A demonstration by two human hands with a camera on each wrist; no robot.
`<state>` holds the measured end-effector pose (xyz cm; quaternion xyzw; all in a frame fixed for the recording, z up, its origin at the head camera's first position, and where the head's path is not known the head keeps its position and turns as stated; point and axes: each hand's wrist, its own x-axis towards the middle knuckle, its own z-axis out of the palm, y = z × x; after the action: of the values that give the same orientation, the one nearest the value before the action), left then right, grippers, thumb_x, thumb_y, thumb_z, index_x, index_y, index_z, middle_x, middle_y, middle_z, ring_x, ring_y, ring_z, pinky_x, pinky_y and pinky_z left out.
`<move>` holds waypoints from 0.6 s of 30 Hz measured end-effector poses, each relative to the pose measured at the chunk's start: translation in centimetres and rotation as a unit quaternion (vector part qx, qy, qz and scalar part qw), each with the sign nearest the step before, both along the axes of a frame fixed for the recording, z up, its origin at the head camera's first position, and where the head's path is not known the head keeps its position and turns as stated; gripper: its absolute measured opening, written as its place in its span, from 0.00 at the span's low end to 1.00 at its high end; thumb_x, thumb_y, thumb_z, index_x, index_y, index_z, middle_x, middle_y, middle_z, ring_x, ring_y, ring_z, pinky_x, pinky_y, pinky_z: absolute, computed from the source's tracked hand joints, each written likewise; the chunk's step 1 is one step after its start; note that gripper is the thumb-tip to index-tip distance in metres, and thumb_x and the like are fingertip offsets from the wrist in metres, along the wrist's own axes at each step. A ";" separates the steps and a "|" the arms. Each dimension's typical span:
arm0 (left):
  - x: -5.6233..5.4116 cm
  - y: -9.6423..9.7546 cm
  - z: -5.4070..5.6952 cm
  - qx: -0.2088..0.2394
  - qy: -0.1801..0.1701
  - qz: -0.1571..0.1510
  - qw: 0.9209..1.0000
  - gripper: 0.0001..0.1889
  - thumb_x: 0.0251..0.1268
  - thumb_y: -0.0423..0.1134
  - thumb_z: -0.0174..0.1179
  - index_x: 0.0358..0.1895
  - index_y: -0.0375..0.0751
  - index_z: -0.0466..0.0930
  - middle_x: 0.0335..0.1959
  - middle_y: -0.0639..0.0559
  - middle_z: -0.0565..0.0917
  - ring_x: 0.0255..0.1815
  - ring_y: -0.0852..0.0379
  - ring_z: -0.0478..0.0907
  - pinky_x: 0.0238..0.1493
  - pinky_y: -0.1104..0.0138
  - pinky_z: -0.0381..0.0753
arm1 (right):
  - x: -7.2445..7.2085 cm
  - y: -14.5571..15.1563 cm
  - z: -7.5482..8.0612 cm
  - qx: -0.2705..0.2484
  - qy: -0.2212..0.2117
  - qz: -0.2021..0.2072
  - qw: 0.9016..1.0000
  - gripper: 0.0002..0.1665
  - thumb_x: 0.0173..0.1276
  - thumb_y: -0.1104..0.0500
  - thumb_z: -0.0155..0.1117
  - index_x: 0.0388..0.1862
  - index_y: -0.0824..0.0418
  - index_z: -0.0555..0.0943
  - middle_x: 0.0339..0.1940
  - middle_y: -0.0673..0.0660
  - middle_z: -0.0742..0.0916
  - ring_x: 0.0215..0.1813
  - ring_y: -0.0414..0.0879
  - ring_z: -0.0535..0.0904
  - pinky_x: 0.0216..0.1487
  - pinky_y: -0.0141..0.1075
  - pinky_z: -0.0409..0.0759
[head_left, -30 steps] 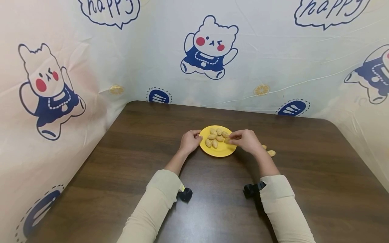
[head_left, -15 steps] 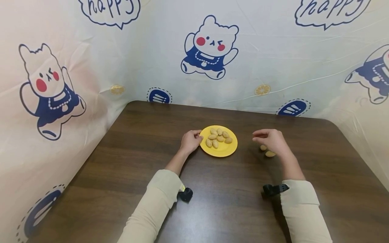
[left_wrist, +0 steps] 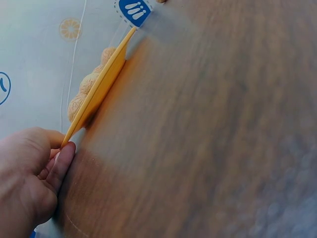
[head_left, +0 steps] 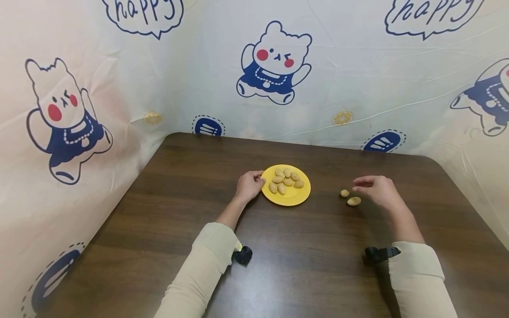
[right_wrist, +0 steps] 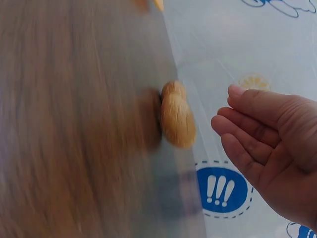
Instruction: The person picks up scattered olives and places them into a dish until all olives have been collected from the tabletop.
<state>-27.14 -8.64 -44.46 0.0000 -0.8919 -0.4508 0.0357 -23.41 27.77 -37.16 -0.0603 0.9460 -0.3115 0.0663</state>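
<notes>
My left hand (head_left: pixel 248 185) pinches the left rim of a yellow plate (head_left: pixel 292 201). In the left wrist view the plate (left_wrist: pixel 106 91) appears edge-on, its rim held between thumb and fingers. Several tan, oval nuts in the shell (head_left: pixel 277 179) lie on it. My right hand (head_left: pixel 379 190) hovers just right of two more nuts on the table, a small one (head_left: pixel 344 193) and a longer one (head_left: pixel 354 201). Its fingers are loosely bent and hold nothing. The right wrist view shows these two nuts (right_wrist: pixel 178 119) overlapping, apart from the right fingertips.
A dark brown wooden table (head_left: pixel 286 265) carries everything. Behind and beside it hangs a pale curtain (head_left: pixel 199 79) with cartoon prints. A black strap device sits at each wrist, such as the right wrist device (head_left: pixel 379 255).
My right hand has let go of a nut on the plate's right side and moved rightward, past the two loose nuts. My left hand and the plate have stayed in place.
</notes>
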 end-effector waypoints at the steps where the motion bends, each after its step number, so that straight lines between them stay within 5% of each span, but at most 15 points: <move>1: 0.0 0.0 0.0 0.001 0.000 0.000 1.000 0.18 0.63 0.39 0.58 0.55 0.38 0.78 0.36 0.51 0.78 0.37 0.57 0.73 0.40 0.65 0.73 | 0.0 0.2 -0.1 0.004 -0.006 0.003 1.000 0.26 0.65 0.50 0.61 0.54 0.66 0.77 0.50 0.66 0.81 0.49 0.57 0.75 0.50 0.52 0.72; 8: 0.0 0.0 0.0 0.000 -0.001 0.001 1.000 0.18 0.63 0.38 0.58 0.55 0.38 0.78 0.36 0.50 0.78 0.37 0.57 0.73 0.40 0.65 0.72 | -0.2 1.3 -0.9 0.044 -0.029 0.028 0.998 0.23 0.63 0.50 0.63 0.51 0.65 0.80 0.50 0.67 0.80 0.53 0.61 0.73 0.52 0.55 0.68; 18: -0.1 0.1 0.0 0.002 -0.003 0.002 1.000 0.18 0.63 0.39 0.58 0.55 0.38 0.78 0.35 0.51 0.78 0.37 0.57 0.72 0.39 0.66 0.72 | -0.3 2.0 -1.9 0.036 -0.056 0.036 0.997 0.26 0.61 0.46 0.64 0.50 0.63 0.81 0.53 0.68 0.79 0.57 0.63 0.68 0.55 0.58 0.64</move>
<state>-27.23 -8.56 -44.51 0.0029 -0.8913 -0.4522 0.0340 -23.70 29.74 -39.05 -0.0741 0.9487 -0.2771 0.1329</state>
